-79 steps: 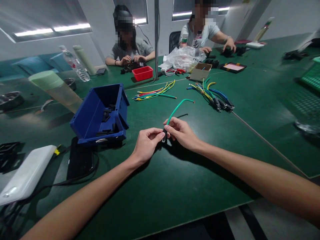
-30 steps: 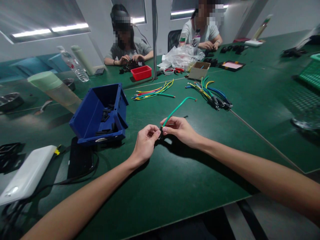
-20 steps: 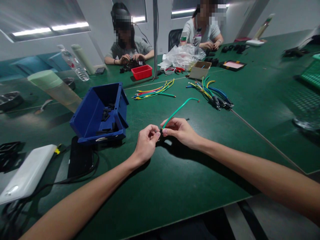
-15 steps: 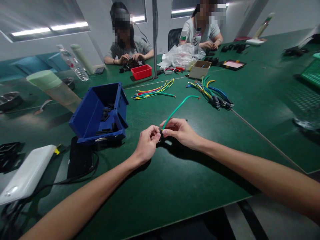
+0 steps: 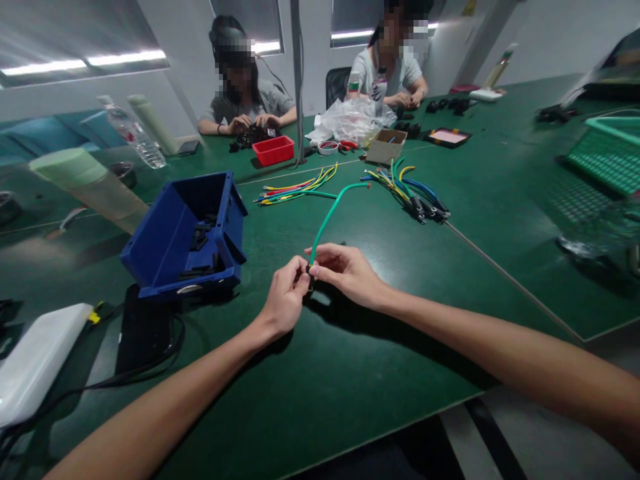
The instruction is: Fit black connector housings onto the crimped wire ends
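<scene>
My left hand (image 5: 284,301) and my right hand (image 5: 345,271) meet over the green table (image 5: 350,373), fingertips pinched together. Between them sits a small black connector (image 5: 309,277) at the near end of a green wire (image 5: 330,215). The wire curves up and away to a bare copper tip. My right hand pinches the wire at the connector; my left fingers grip the connector from the other side. A tilted blue bin (image 5: 183,233) with small black parts lies left of my hands.
A bundle of coloured wires (image 5: 295,188) and another with black connectors (image 5: 413,193) lie beyond my hands. Two people work at the far side beside a red tray (image 5: 273,149), plastic bags and a cardboard box (image 5: 385,145). A white device (image 5: 35,360) and a black cable lie at the left.
My hands have stayed pinched on the wire end and connector, working them closer together. The camera has shifted, so everything sits slightly left and lower in view.
</scene>
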`<state>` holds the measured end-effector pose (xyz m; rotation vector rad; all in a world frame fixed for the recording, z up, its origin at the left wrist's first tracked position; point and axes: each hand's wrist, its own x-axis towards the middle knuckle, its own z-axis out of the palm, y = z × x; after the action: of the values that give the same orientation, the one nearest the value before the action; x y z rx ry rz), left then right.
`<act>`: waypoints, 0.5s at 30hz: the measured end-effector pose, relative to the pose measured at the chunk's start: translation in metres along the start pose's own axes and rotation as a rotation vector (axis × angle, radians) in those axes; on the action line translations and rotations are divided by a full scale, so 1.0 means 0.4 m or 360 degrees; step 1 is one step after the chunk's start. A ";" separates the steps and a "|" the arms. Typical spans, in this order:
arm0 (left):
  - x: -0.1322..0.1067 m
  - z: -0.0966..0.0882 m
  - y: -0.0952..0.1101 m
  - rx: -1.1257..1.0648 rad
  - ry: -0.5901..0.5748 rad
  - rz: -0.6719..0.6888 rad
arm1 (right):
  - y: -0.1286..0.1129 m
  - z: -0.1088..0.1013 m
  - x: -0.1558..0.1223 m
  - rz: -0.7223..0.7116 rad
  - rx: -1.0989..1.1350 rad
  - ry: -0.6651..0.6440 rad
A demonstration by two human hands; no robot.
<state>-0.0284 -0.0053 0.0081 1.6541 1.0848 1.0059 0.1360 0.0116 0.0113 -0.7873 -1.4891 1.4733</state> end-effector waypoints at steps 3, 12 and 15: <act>0.002 0.001 0.001 -0.0038 0.0041 -0.0017 | 0.009 0.001 0.001 -0.0003 -0.0027 0.0022; 0.008 0.008 0.011 -0.0161 0.0150 -0.0120 | 0.024 -0.031 0.024 0.0028 -0.0104 0.0028; 0.010 0.009 0.007 -0.0157 0.0162 -0.0136 | 0.026 -0.043 0.032 -0.0007 -0.0163 0.0033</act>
<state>-0.0231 -0.0029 0.0103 1.4787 1.1445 1.0798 0.1448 0.0315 0.0016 -0.8574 -1.5598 1.3902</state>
